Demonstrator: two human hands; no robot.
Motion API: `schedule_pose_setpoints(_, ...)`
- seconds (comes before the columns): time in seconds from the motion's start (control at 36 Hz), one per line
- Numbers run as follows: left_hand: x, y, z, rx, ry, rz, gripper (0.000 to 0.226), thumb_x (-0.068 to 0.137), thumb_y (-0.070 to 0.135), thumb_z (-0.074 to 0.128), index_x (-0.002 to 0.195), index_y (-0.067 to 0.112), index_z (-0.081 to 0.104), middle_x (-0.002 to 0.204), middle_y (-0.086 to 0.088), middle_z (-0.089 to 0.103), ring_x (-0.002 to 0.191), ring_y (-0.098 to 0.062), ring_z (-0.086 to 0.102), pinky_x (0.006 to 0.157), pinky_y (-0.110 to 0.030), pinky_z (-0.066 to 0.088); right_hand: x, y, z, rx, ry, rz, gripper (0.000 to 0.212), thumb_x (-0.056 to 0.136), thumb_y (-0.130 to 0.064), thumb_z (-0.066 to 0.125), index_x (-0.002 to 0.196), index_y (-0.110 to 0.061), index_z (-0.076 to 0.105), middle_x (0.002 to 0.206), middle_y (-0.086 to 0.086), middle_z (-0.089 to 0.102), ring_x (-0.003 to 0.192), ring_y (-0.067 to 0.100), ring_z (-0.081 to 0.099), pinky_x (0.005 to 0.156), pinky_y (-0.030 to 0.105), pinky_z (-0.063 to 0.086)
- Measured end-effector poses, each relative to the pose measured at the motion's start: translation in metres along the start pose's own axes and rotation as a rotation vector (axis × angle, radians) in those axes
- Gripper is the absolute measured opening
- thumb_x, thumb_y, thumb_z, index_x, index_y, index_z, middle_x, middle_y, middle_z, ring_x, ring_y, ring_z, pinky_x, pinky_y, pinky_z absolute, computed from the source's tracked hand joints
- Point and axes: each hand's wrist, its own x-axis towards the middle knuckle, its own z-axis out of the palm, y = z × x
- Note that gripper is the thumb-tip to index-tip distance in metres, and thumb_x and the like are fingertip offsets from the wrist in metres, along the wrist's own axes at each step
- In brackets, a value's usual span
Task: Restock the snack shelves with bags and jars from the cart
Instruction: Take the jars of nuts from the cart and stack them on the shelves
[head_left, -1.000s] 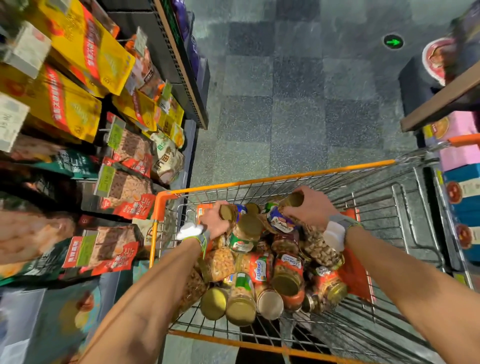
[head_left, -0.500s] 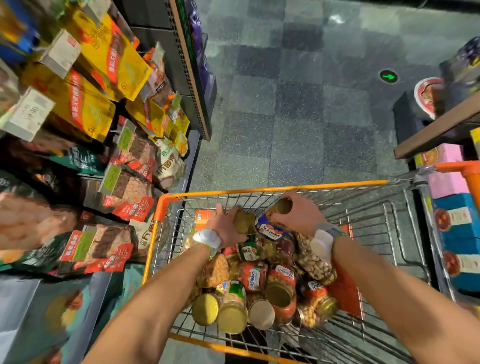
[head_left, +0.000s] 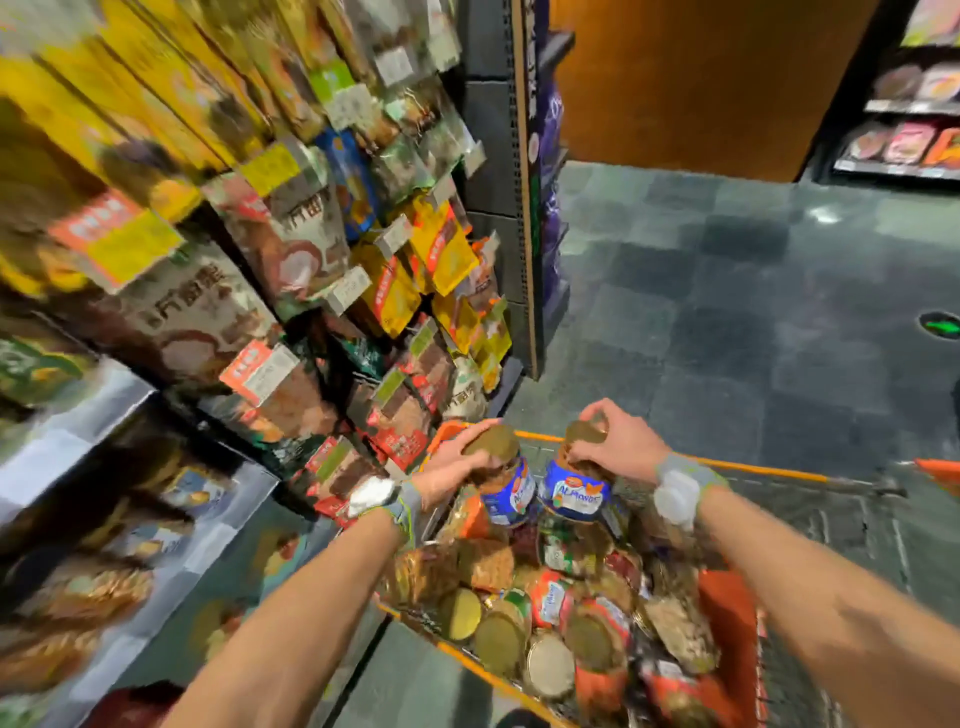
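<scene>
left hand (head_left: 451, 463) fingers grasping left jar (head_left: 511, 491), right hand (head_left: 623, 447) fingers grasping right jar (head_left: 576, 499), above cart (head_left: 769, 472)

We see the left hand (head_left: 457, 460) and right hand (head_left: 621, 441) each gripping the gold lid of a blue-labelled almond jar above the orange wire cart (head_left: 737, 470) heaped with jars.

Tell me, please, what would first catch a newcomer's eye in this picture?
First, two blue-labelled almond jars at centre: the left hand holds the left jar by its gold lid, the right hand the right jar. Below them a heap of jars fills the orange cart; blurred snack bags crowd the shelves at left.
</scene>
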Motion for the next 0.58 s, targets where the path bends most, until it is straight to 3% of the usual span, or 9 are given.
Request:
schedule_pose_setpoints(0.06,-0.031,0.011,-0.010,-0.045,0.059,0.054,0.076,0.068,0.052,0.059,0.140,0.032,0.047,0.140,-0.006,0.052,0.126,-0.012,0.052,0.108,-0.022,0.039,-0.011,-0.019,-0.008,0.025,-0.015,-0.090,0.049,0.069,-0.044,0.083,0.110,-0.032,0.058,0.107,-0.004,0.066,0.095,0.016,0.060,0.075,0.027,0.042)
schedule_pose_setpoints(0.11,-0.047,0.013,-0.017,-0.087,0.081,0.081,0.079,0.072,0.047,0.058,0.145,0.019,0.047,0.129,0.004,0.059,0.111,0.012,0.057,0.100,-0.011,0.039,-0.021,-0.037,-0.014,0.061,-0.046,-0.165,0.041,0.070,-0.038,0.084,0.104,-0.031,0.062,0.100,-0.007,0.068,0.089,0.012,0.061,0.069,0.023,0.046)
schedule_pose_setpoints(0.14,-0.066,0.017,-0.022,-0.130,0.115,0.092,0.073,0.076,0.042,0.060,0.144,0.019,0.049,0.126,0.007,0.061,0.108,0.016,0.057,0.101,-0.014,0.040,-0.030,-0.052,-0.014,0.097,-0.072,-0.206,0.038,0.068,-0.036,0.085,0.100,-0.029,0.065,0.096,-0.006,0.071,0.085,0.011,0.063,0.070,0.022,0.049)
schedule_pose_setpoints(0.22,-0.102,0.022,-0.028,-0.356,0.248,0.079,0.057,0.079,0.035,0.067,0.134,0.030,0.060,0.136,-0.009,0.062,0.126,-0.023,0.059,0.112,-0.050,0.040,-0.047,-0.082,-0.010,0.134,-0.122,-0.302,0.035,0.064,-0.039,0.084,0.093,-0.028,0.071,0.086,-0.007,0.075,0.077,0.010,0.066,0.081,0.033,0.055)
schedule_pose_setpoints(0.25,-0.116,0.030,-0.028,-0.486,0.293,0.069,0.050,0.079,0.029,0.066,0.129,0.027,0.063,0.134,-0.013,0.063,0.122,-0.030,0.061,0.110,-0.051,0.044,-0.050,-0.092,-0.007,0.144,-0.144,-0.339,0.033,0.066,-0.042,0.084,0.094,-0.029,0.072,0.084,-0.006,0.075,0.075,0.010,0.065,0.084,0.037,0.055)
schedule_pose_setpoints(0.33,-0.174,0.055,-0.021,-0.727,0.427,0.097,0.024,0.088,0.025,0.059,0.102,0.017,0.076,0.107,-0.011,0.074,0.092,-0.024,0.072,0.084,-0.036,0.058,-0.072,-0.136,-0.002,0.175,-0.211,-0.435,0.041,0.061,-0.056,0.084,0.094,-0.036,0.073,0.087,0.000,0.077,0.079,0.015,0.070,0.081,0.038,0.056)
schedule_pose_setpoints(0.42,-0.210,0.060,-0.027,-0.771,0.527,0.136,0.030,0.094,0.032,0.054,0.098,0.007,0.071,0.090,-0.012,0.077,0.075,-0.023,0.074,0.065,-0.029,0.060,-0.101,-0.177,0.001,0.222,-0.264,-0.478,0.025,0.074,-0.035,0.085,0.095,-0.024,0.075,0.087,-0.001,0.077,0.078,0.009,0.070,0.075,0.025,0.055)
schedule_pose_setpoints(0.53,-0.262,0.060,-0.061,-0.716,0.659,0.133,0.042,0.096,0.038,0.061,0.126,0.009,0.061,0.122,-0.017,0.068,0.099,-0.022,0.065,0.093,-0.040,0.054,-0.129,-0.232,0.013,0.225,-0.286,-0.576,0.007,0.081,-0.021,0.081,0.086,-0.019,0.077,0.086,-0.002,0.077,0.087,0.014,0.070,0.081,0.028,0.056)
schedule_pose_setpoints(0.58,-0.281,0.045,-0.077,-0.656,0.784,0.195,0.062,0.085,0.028,0.079,0.136,0.011,0.049,0.122,-0.011,0.067,0.101,-0.016,0.066,0.091,-0.034,0.056,-0.145,-0.261,0.019,0.203,-0.315,-0.648,0.004,0.083,-0.021,0.079,0.086,-0.018,0.077,0.087,-0.004,0.077,0.088,0.011,0.070,0.078,0.021,0.055)
